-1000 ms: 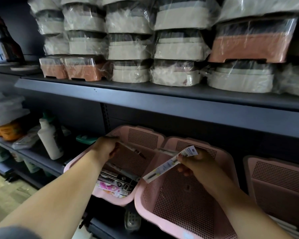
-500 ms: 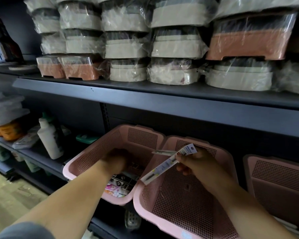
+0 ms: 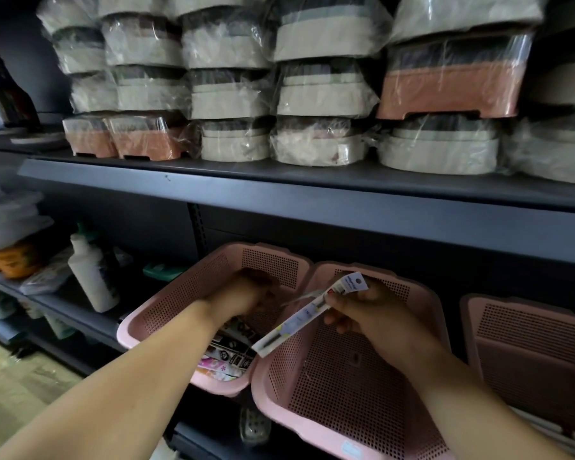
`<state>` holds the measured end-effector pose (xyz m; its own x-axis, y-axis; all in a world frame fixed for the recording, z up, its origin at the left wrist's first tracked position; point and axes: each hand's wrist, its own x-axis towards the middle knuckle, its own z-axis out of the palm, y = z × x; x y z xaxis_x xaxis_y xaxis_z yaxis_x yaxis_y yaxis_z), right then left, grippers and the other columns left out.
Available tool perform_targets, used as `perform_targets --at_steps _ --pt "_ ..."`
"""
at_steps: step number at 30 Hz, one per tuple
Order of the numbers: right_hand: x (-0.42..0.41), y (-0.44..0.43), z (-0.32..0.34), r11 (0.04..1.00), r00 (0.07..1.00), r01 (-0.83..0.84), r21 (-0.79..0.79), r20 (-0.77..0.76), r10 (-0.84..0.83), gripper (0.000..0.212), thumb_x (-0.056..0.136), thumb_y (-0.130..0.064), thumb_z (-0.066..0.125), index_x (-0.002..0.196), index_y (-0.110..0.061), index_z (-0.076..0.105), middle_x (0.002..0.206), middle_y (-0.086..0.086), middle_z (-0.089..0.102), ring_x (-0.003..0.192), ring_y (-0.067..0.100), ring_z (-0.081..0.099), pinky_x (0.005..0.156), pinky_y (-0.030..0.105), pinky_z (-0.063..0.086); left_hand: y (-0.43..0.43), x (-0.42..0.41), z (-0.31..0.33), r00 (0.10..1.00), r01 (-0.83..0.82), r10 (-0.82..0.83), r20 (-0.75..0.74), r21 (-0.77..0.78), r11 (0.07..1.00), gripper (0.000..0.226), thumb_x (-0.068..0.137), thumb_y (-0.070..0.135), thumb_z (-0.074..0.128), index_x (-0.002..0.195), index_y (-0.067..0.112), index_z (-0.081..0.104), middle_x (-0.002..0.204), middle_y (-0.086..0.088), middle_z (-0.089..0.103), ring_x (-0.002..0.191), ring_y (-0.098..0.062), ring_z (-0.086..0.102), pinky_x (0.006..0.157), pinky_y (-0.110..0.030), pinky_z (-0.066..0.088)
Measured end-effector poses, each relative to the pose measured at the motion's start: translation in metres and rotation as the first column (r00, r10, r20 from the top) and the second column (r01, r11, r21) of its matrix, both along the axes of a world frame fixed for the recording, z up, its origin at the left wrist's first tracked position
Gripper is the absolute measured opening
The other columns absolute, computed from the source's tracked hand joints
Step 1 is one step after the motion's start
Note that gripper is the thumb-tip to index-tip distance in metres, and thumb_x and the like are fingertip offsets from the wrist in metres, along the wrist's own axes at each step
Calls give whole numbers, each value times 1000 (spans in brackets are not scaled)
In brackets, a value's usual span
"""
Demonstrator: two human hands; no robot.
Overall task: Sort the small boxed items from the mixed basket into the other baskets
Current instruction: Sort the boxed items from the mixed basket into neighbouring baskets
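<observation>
From the head camera: my right hand [image 3: 372, 313] pinches a slim white box [image 3: 307, 315] by its upper end and holds it slanted above the left rim of the middle basket [image 3: 346, 393]. My left hand [image 3: 243, 298] is sunk in the mixed basket [image 3: 186, 290]. Its fingers are curled above the boxed items [image 3: 233, 346] in the near right corner, and I cannot tell whether they grasp one.

three pink baskets [image 3: 180, 293] are sitting | left hand [image 3: 243, 293] and right hand [image 3: 372, 313] are showing, two | one slim box [image 3: 299, 322] is being held | one white bottle [image 3: 92, 277] is standing | three orange wrapped tubs [image 3: 452, 91] are sitting
</observation>
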<state>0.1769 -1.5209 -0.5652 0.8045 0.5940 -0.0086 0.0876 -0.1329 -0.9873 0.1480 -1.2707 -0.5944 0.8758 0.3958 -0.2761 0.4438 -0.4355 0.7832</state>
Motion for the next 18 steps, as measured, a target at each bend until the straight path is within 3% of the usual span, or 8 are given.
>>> perform_targets --at_steps 2,4,6,9,10,11,14,18 --pt "-4 3 2 1000 1000 -20 24 7 20 14 95 -18 65 95 -6 72 81 12 75 78 24 67 82 43 57 -10 -1 9 999 -33 30 -16 -217 976 31 102 46 59 110 21 76 87 -4 78 79 -20 65 81 -33 48" --pt "-7 5 4 998 999 -40 43 18 39 11 96 -14 64 93 -7 72 82 13 75 77 20 68 75 34 57 -11 -2 7 1000 -19 16 -12 -361 932 39 98 50 62 114 17 77 87 -8 76 81 -24 64 85 -37 48" --pt "-10 6 7 998 999 -48 46 27 47 10 96 -15 64 91 -12 73 82 8 76 75 14 69 72 27 56 -8 -3 2 1000 -3 0 -6 -419 908 40 97 48 65 120 17 76 101 -17 74 86 -28 66 87 -39 50" --pt "-10 9 7 998 999 -33 49 16 32 11 95 -17 66 86 -17 73 78 1 76 72 10 69 75 26 57 -8 -4 0 999 54 -45 30 -539 841 46 93 45 69 127 15 75 132 -30 65 122 -44 64 115 -53 43" --pt "-10 10 7 999 1000 -26 48 10 25 12 95 -17 67 85 -18 73 78 0 76 71 10 68 76 28 57 -9 -3 -1 998 65 -39 58 -574 816 42 93 40 69 123 12 76 132 -31 64 122 -45 63 117 -54 40" --pt "-9 12 7 999 1000 -18 42 5 18 11 94 -18 67 85 -18 73 78 -1 76 72 11 68 79 30 57 -9 -3 0 995 54 3 96 -587 808 34 93 33 69 115 11 80 123 -31 69 112 -43 67 113 -51 44" --pt "-6 18 4 1000 1000 3 -29 24 -2 11 95 -24 67 89 -17 72 76 -2 75 72 12 68 75 28 58 -4 1 1 964 -32 187 187 -617 787 21 95 15 67 85 15 85 87 -11 76 75 -19 66 76 -30 48" --pt "-3 17 0 991 995 -6 -133 95 18 16 99 -27 61 94 -15 71 77 -1 74 64 4 66 69 25 56 22 6 -8 886 -248 380 265 -422 872 14 97 8 68 90 16 78 74 -6 68 55 -12 58 49 -20 40"
